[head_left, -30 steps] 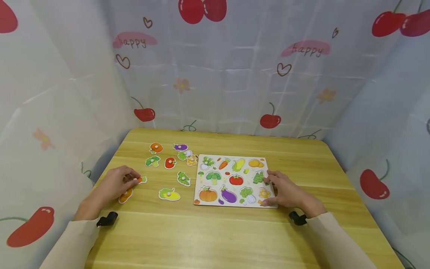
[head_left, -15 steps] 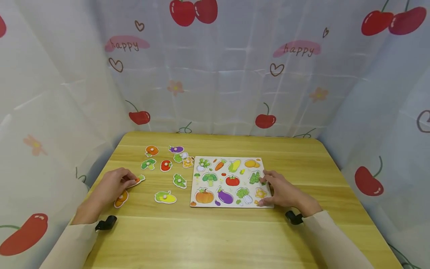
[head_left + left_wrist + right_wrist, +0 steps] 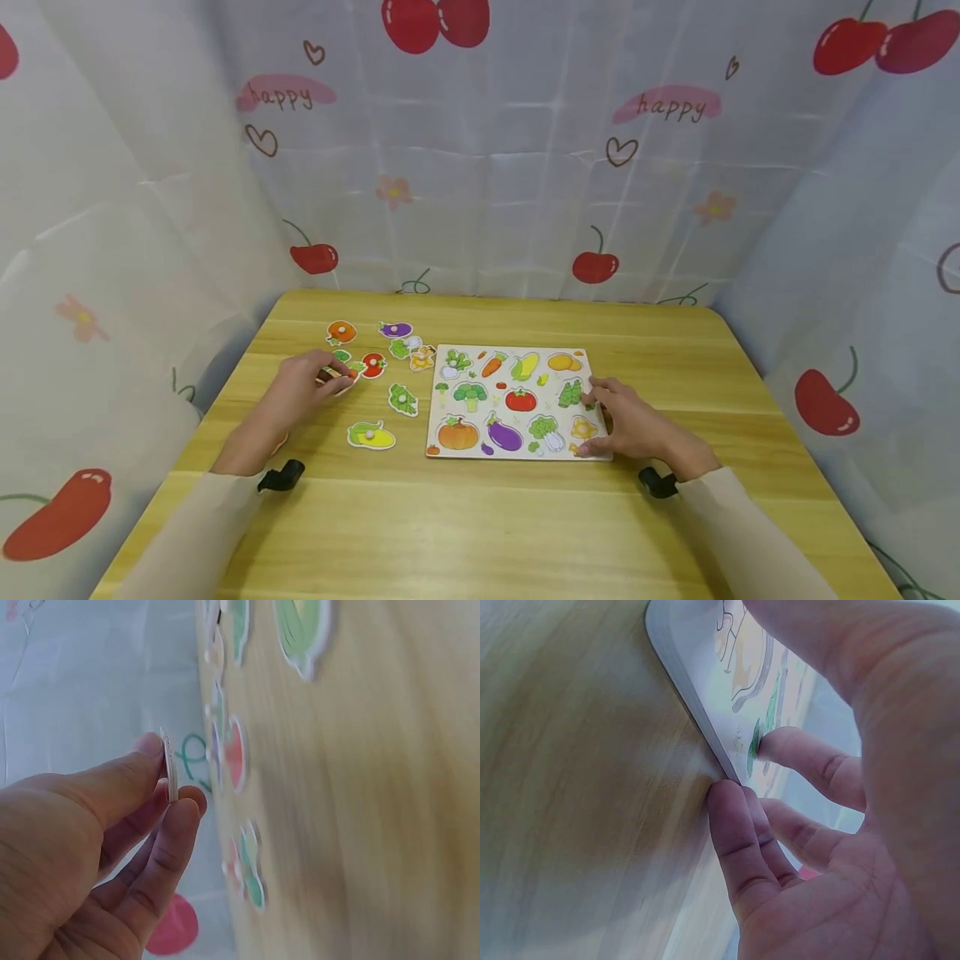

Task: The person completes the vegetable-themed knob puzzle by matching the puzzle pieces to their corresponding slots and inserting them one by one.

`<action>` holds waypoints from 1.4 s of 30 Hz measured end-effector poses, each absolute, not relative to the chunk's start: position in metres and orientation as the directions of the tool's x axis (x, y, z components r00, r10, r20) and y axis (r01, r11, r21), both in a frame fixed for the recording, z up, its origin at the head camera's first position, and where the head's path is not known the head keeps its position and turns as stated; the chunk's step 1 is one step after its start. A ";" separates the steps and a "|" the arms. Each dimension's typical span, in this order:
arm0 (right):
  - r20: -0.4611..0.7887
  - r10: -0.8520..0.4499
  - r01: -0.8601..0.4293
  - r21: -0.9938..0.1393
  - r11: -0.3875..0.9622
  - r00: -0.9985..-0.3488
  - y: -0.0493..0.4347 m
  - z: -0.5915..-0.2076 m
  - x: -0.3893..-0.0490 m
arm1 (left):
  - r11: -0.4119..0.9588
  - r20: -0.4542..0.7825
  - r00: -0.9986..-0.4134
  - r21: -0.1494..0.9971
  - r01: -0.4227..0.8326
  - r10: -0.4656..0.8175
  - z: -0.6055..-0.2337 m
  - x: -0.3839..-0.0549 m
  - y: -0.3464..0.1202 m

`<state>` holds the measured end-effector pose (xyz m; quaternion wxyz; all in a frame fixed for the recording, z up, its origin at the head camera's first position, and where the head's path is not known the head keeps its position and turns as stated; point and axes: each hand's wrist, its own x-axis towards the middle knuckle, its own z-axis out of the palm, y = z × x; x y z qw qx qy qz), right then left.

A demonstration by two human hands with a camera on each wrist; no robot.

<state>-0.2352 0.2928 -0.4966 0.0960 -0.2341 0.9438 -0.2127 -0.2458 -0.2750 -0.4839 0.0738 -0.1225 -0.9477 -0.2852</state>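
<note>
My left hand [image 3: 296, 392] pinches a carrot puzzle piece [image 3: 354, 374] between thumb and fingers. In the left wrist view that piece [image 3: 171, 769] shows edge-on, held off the table. Just past it lie a tomato piece [image 3: 373, 365] and a broccoli piece [image 3: 341, 356], which the fingers partly cover. Over the right edge of the wooden vegetable puzzle board [image 3: 546, 404] rests my right hand [image 3: 630, 421]. The right wrist view has its index fingertip [image 3: 772, 742] on the printed face and other fingertips against the board's side edge [image 3: 697, 712]. The board lies flat.
More knobbed pieces lie left of the board: pumpkin [image 3: 341, 333], eggplant [image 3: 395, 330], bok choy [image 3: 405, 347], a leafy green one [image 3: 403, 400] and corn [image 3: 370, 435]. An orange piece [image 3: 281, 442] is mostly hidden behind the left wrist. A cherry-printed curtain [image 3: 480, 217] surrounds the table [image 3: 480, 525].
My left hand has picked up the carrot piece and carried it right and away from me, uncovering less of the orange piece. The right hand and board have stayed put; the head view shifted slightly.
</note>
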 end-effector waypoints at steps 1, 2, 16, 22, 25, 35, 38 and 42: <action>-0.083 -0.482 -0.399 -0.448 0.800 -0.872 0.293 -0.496 -0.235 | 0.802 0.211 -0.958 0.528 0.279 0.195 -0.483 -0.248 -0.269; -0.085 -0.481 -0.397 -0.449 0.801 -0.873 0.293 -0.496 -0.235 | 0.799 0.210 -0.957 0.530 0.282 0.198 -0.483 -0.251 -0.264; -0.103 -0.479 -0.391 -0.444 0.806 -0.872 0.290 -0.495 -0.239 | 0.717 0.229 -0.932 0.595 0.362 0.281 -0.476 -0.277 -0.190; -0.111 -0.473 -0.383 -0.440 0.812 -0.874 0.291 -0.494 -0.238 | 0.691 0.189 -0.934 0.631 0.353 0.304 -0.479 -0.285 -0.157; -0.104 -0.481 -0.393 -0.443 0.806 -0.871 0.291 -0.494 -0.238 | 0.688 0.185 -0.932 0.632 0.356 0.312 -0.481 -0.289 -0.141; -0.091 -0.488 -0.403 -0.446 0.799 -0.868 0.290 -0.492 -0.236 | 0.686 0.180 -0.921 0.621 0.378 0.345 -0.488 -0.310 -0.096; -0.089 -0.490 -0.405 -0.447 0.798 -0.867 0.290 -0.493 -0.237 | 0.689 0.163 -0.925 0.626 0.365 0.342 -0.492 -0.316 -0.085; -0.106 -0.486 -0.397 -0.443 0.804 -0.868 0.289 -0.493 -0.237 | 0.696 0.134 -0.930 0.629 0.347 0.343 -0.496 -0.323 -0.072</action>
